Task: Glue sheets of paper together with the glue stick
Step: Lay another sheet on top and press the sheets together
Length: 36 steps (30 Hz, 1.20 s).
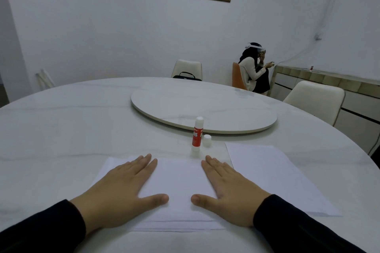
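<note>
A stack of white paper sheets (178, 183) lies on the table right in front of me. My left hand (121, 189) lies flat on its left part, fingers straight, thumb pointing inward. My right hand (228, 189) lies flat on its right part in the same way. Just beyond the sheets stands a red and white glue stick (196, 134), upright and uncapped, with its white cap (207, 140) standing beside it on the right. A further white sheet (273, 172) lies on the table to the right, apart from my hands.
The round white marble table (61, 129) carries a raised turntable (205, 107) behind the glue stick. Cream chairs (316, 96) stand at the far and right sides. A person (254, 72) sits at the back by a sideboard (329, 80).
</note>
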Motion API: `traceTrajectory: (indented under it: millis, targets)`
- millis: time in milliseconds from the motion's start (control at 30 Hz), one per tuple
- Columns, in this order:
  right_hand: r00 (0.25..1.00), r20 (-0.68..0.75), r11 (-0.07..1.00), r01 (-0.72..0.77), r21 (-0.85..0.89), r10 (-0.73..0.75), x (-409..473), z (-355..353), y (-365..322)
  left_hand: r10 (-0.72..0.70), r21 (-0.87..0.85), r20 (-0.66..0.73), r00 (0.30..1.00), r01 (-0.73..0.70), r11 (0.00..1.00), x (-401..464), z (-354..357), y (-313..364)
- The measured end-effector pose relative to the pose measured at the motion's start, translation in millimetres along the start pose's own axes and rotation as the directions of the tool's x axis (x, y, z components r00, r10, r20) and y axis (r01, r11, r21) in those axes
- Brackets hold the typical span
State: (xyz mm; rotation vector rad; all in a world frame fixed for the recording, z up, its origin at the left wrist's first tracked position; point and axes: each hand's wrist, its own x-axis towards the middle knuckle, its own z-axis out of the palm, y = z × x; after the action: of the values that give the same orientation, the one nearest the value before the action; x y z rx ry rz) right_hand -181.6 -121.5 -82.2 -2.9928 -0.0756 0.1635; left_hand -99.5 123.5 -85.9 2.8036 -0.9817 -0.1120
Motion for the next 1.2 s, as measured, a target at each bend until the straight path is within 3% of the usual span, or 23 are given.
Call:
traceTrajectory:
  millis: [200,367,533,633,733,800,900,1000,1100,1200]
  targets:
    - [0.999,-0.047,0.995,0.001,-0.100,-0.006,-2,1,1,-0.008,0.003,-0.008,1.000,0.008,1.000,-2,-1,0]
    - [1.000,-0.022,1.000,-0.014,-0.019,0.013,-4,-1,3,-0.033,-0.007,-0.002,0.999,0.033,0.999,-4,0,1]
    - [0.993,-0.114,0.999,-0.038,-0.025,0.035,3,-7,1,-0.041,-0.013,-0.004,0.999,0.041,0.999,-5,-1,2]
    - [0.983,-0.180,0.999,-0.035,0.030,0.040,4,-9,0,-0.053,-0.025,-0.011,0.999,0.052,0.998,-6,-2,4]
    - [0.969,-0.228,0.979,-0.055,0.194,0.100,7,-10,1,-0.063,-0.035,-0.018,0.998,0.062,0.997,-6,-1,5]
    - [0.954,-0.241,0.923,-0.074,0.378,0.175,12,-13,2,-0.060,-0.039,-0.027,0.998,0.059,0.998,-6,-1,5]
    - [0.931,-0.229,0.737,-0.059,0.673,0.283,21,-15,3,-0.054,-0.032,-0.032,0.998,0.053,0.998,-5,-1,5]
    - [0.877,-0.288,0.592,0.006,0.806,0.384,32,-15,2,-0.056,-0.031,-0.033,0.998,0.055,0.998,-6,0,5]
    - [0.867,-0.216,0.369,0.040,0.929,0.449,38,-18,1,-0.065,-0.040,-0.022,0.998,0.064,0.997,-7,-1,6]
    - [0.874,-0.152,0.296,0.009,0.955,0.462,37,-21,2,-0.068,-0.040,-0.036,0.997,0.067,0.997,-6,-1,6]
